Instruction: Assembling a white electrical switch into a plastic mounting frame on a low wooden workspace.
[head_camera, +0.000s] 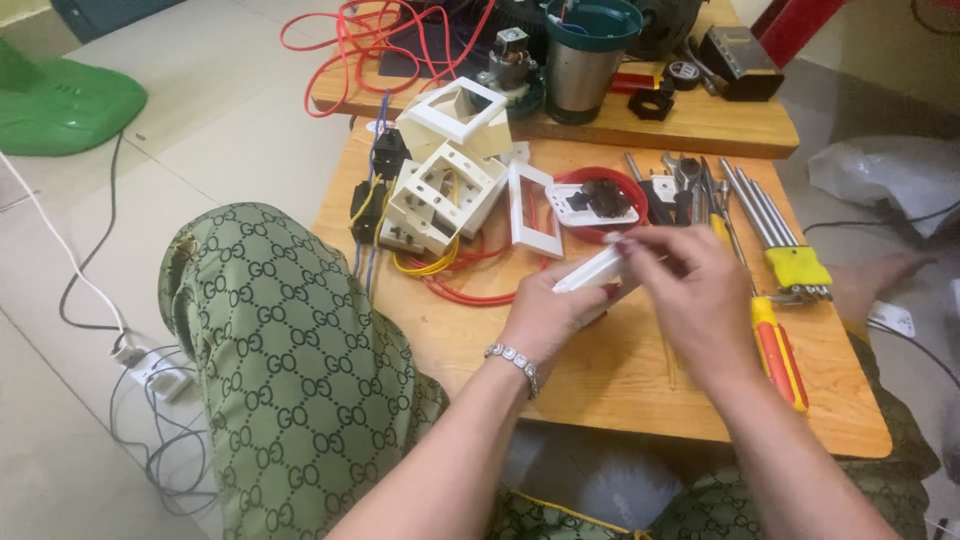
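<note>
White plastic strip (592, 270), far end hidden, pinched by left hand (545, 315) and right hand (690, 290) fingers

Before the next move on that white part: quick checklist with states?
1. White part held in both hands: ok. Left hand is under it, right hand on its far end.
2. Grip firm: cannot tell, the right hand is blurred.
3. Part raised off the board: ok, it sits above the wood.
4. Red-and-yellow screwdriver near the right hand: ok, it lies just beside the wrist.
5. Space around the hands: not ok. The red ring and red wires lie close behind the hands.
6. White frame apart from the hands: ok.
</note>
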